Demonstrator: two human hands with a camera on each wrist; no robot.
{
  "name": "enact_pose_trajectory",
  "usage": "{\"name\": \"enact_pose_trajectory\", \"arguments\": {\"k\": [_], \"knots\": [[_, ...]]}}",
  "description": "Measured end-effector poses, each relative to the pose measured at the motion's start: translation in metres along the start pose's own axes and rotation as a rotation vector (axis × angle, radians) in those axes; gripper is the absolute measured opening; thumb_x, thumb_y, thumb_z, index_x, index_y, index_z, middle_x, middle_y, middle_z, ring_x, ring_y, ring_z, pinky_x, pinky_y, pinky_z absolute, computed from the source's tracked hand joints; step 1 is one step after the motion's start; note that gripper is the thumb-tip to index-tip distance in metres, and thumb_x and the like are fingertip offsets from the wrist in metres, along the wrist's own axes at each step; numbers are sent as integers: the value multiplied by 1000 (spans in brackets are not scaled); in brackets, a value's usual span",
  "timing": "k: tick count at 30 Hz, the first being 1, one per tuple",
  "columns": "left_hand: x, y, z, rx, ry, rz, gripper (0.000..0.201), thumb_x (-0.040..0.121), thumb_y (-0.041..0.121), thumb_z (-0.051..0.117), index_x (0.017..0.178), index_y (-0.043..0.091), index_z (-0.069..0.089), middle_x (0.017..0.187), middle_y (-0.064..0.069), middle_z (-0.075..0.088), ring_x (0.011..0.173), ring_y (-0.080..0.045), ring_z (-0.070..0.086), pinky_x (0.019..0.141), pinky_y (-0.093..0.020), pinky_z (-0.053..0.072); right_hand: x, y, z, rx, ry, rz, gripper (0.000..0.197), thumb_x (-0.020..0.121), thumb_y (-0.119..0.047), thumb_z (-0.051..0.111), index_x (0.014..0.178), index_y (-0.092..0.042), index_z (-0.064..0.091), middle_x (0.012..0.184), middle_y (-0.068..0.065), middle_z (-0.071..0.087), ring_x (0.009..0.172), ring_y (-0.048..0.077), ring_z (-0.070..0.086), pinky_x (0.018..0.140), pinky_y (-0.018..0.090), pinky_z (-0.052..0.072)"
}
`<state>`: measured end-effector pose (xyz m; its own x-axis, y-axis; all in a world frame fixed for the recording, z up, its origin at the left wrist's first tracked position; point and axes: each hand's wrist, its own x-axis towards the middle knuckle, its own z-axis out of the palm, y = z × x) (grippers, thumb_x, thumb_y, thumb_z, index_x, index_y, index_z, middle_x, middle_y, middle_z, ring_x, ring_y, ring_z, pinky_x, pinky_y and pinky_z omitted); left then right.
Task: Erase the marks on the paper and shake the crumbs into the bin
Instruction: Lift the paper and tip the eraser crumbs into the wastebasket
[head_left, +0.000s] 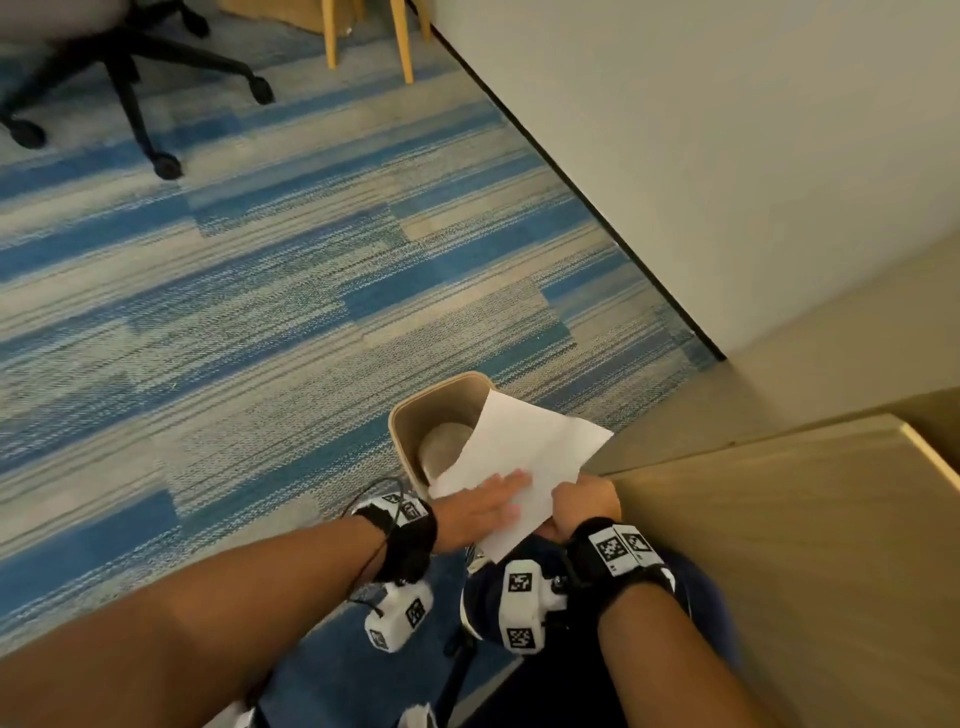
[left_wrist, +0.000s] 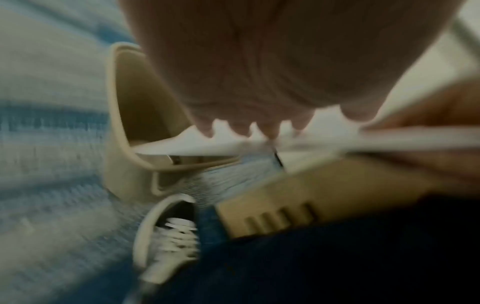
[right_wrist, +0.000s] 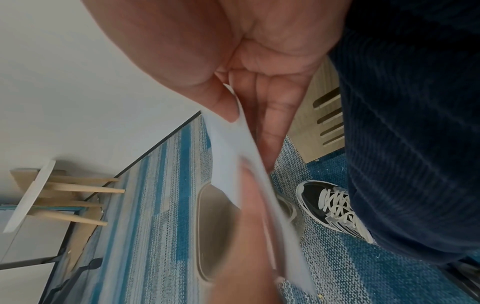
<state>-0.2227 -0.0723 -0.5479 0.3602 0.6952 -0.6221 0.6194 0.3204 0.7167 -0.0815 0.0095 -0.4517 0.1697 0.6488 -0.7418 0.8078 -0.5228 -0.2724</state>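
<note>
A white sheet of paper (head_left: 524, 457) slopes down over the mouth of a beige bin (head_left: 415, 415) on the carpet. My right hand (head_left: 584, 501) pinches the paper's near edge, thumb on top and fingers beneath, as the right wrist view shows on the paper (right_wrist: 231, 144). My left hand (head_left: 488, 506) lies flat on the sheet with straight fingers. In the left wrist view, blurred, the left hand's fingertips (left_wrist: 269, 129) touch the paper (left_wrist: 223, 142) above the bin (left_wrist: 130, 133). A pale round object lies inside the bin.
A wooden desk (head_left: 779, 545) stands at my right, against a white wall (head_left: 727, 156). A black office chair base (head_left: 130, 93) and wooden chair legs (head_left: 402, 41) stand farther off on the blue striped carpet. My shoe (right_wrist: 335, 207) is beside the bin.
</note>
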Motion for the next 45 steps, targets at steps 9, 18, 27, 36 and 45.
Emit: {"name": "enact_pose_trajectory", "arguments": {"k": [9, 18, 27, 36, 45], "knots": [[25, 5, -27, 84, 25, -49, 61, 101, 60, 24, 156, 41, 7, 165, 12, 2, 150, -11, -4, 121, -40, -4, -3, 4, -4, 299, 40, 25, 16, 81, -7, 60, 94, -3, 69, 99, 18, 72, 84, 30, 67, 75, 32, 63], [31, -16, -27, 177, 47, -352, 63, 100, 58, 23, 157, 31, 17, 166, -1, 7, 152, -31, 7, 121, -54, 4, -18, 12, -7, 511, -13, -31, 26, 82, 5, 51, 68, -9, 69, 72, 13, 72, 78, 40, 72, 74, 57, 62], [-5, 22, -67, -472, 320, -371, 48, 104, 35, 45, 137, 1, 51, 142, -18, 52, 126, -31, 53, 101, -33, 43, -64, -3, -40, 395, -3, -357, 21, 72, -19, 51, 81, -13, 69, 79, 5, 74, 80, 30, 71, 79, 55, 60], [-72, 63, -61, -1150, 158, 29, 43, 92, 26, 68, 122, -5, 64, 110, -23, 68, 90, -30, 66, 79, -39, 55, -189, 17, -132, 388, -28, -572, 30, 101, 0, 52, 101, -18, 77, 97, 0, 81, 91, 22, 77, 87, 52, 60], [-173, 118, -122, -842, 584, 424, 64, 50, 56, 92, 81, 5, 68, 77, -17, 61, 63, -23, 52, 58, -27, 48, -298, 102, -217, 296, 374, -683, 21, 96, -10, 64, 92, -24, 79, 77, 0, 80, 77, 18, 77, 73, 35, 62]]}}
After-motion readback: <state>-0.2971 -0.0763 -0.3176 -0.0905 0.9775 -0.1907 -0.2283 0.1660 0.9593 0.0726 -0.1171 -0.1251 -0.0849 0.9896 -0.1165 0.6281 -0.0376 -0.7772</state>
